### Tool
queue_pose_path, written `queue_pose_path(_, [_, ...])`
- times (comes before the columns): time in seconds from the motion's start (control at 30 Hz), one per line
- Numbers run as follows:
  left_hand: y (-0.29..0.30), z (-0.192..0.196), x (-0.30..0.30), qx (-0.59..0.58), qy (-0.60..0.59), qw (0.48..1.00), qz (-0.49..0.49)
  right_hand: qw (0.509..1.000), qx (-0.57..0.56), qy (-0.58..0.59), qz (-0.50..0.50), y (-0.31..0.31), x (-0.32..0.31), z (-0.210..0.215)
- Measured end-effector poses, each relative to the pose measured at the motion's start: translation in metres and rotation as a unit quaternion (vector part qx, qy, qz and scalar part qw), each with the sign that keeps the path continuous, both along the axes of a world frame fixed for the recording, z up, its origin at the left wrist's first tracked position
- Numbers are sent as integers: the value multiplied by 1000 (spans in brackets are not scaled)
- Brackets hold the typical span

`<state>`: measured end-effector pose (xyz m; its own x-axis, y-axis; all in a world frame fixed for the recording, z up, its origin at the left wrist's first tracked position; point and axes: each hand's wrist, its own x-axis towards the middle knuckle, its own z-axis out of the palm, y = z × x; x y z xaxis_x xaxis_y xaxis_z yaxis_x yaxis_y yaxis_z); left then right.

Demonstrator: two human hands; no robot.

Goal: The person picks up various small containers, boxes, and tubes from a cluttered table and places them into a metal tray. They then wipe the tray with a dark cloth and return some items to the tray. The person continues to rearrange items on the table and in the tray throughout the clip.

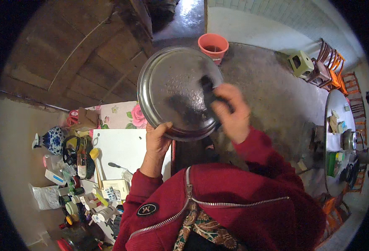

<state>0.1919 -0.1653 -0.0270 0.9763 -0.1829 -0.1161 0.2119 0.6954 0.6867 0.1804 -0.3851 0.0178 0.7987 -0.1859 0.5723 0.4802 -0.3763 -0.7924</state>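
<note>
A wide, round, shiny metal vessel or lid (178, 94) is held up in front of my chest. It has a ridged rim and a patch of dimples in its middle; I cannot tell whether it is a pan or a lid. My left hand (157, 140) grips its near left edge, thumb over the rim. Against its right side, my right hand (234, 111) is closed around a black object (208, 88). Motion smears that hand and the black object, so its exact kind is unclear.
To the left stands a table with a white board (119, 144), a yellow-bristled brush (95, 154), a blue-and-white vase (52, 140), bottles and packages. A pink bucket (213, 45) sits on the floor ahead. At right are a green stool (300, 64), chairs and a round table (333, 108).
</note>
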Motion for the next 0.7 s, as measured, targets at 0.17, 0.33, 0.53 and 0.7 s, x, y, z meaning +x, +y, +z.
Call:
queue_pose_path(0.17, [-3, -6, -12, -96, 100, 990, -41, 941, -315, -66, 102, 68, -14, -23])
queue_pose_path(0.33, [5, 2, -19, -5, 23, 1000, -10, 950, -309, -14, 36, 44, 25, -56])
queue_pose_path(0.53, [2, -3, -24, 62, 37, 995, -64, 980, -134, 79, -127, -4, 89, -70])
queue_pose_path(0.7, [-2, -8, -18, 75, 44, 995, -53, 986, -123, -10, 115, 62, 24, -56])
